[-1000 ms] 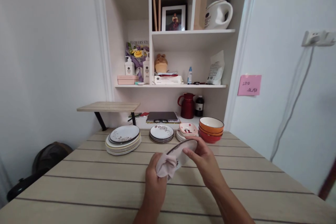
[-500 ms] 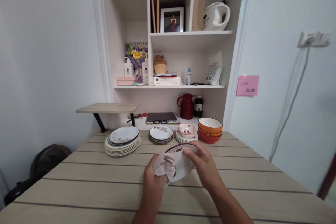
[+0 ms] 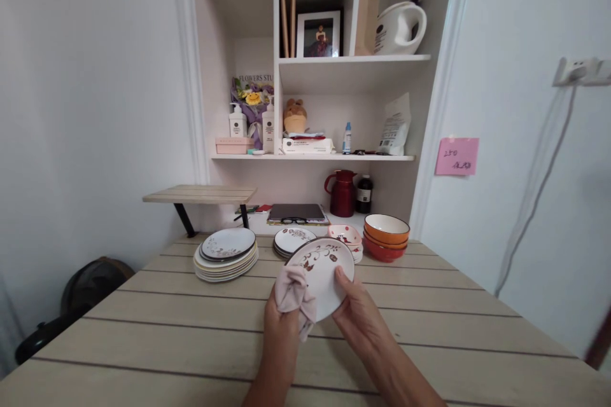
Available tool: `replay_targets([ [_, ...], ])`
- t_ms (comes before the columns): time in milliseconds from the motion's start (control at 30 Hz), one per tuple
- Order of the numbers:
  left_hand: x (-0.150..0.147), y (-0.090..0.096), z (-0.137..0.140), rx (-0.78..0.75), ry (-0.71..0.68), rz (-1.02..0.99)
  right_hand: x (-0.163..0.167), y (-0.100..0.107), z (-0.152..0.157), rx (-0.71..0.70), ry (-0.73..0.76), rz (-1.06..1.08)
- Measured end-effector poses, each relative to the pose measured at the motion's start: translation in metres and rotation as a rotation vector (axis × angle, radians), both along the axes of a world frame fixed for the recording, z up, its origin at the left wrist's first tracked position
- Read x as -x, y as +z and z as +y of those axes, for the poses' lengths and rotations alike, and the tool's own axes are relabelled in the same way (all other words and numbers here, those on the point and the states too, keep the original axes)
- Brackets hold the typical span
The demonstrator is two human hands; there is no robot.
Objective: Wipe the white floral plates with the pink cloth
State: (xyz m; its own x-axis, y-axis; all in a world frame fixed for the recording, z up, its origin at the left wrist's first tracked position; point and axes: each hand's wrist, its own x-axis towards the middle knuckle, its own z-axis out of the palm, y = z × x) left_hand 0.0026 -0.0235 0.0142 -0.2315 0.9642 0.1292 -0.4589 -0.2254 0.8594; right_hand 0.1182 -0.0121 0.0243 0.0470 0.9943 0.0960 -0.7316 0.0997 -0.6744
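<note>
A white plate with a brown floral pattern and dark rim is held up, tilted, above the table. My right hand grips its right edge, thumb on the face and fingers behind. In my left hand is a crumpled pale pink cloth, pressed against the plate's lower left edge. Behind the plate stand a short stack of floral plates and a pink-rimmed bowl on small plates, both partly hidden by it.
A taller plate stack stands on the left of the slatted table. Orange and red bowls are nested at the right. Behind are a small raised shelf, a laptop, a red jug and a dark bottle.
The plate has turned in my hands and its face now tips more towards me. My right hand has shifted lower along its edge. The view has moved slightly left.
</note>
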Motion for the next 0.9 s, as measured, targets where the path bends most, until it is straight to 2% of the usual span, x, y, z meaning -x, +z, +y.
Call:
replay_targets([
  [100,0.004,0.003,-0.001,-0.017,-0.009,0.007,-0.006,0.007,-0.005,-0.022,0.033,-0.115],
  [267,0.010,0.000,-0.002,-0.164,-0.013,0.242,-0.032,0.020,-0.010,-0.203,-0.219,-0.396],
  [333,0.013,-0.004,-0.001,-0.271,-0.025,0.376,-0.042,0.022,-0.009,-0.237,-0.248,-0.511],
  [500,0.018,-0.009,0.000,-0.491,0.072,0.504,-0.053,0.020,-0.006,-0.242,-0.166,-0.690],
  [667,0.019,-0.014,0.002,-0.642,0.033,0.629,-0.059,0.022,-0.007,-0.288,-0.119,-0.740],
  [767,0.016,-0.018,0.003,-0.654,0.039,0.603,-0.058,0.021,-0.008,-0.265,-0.111,-0.687],
  [900,0.013,-0.016,0.002,-0.450,0.022,0.423,-0.043,0.017,-0.008,-0.205,-0.161,-0.542],
])
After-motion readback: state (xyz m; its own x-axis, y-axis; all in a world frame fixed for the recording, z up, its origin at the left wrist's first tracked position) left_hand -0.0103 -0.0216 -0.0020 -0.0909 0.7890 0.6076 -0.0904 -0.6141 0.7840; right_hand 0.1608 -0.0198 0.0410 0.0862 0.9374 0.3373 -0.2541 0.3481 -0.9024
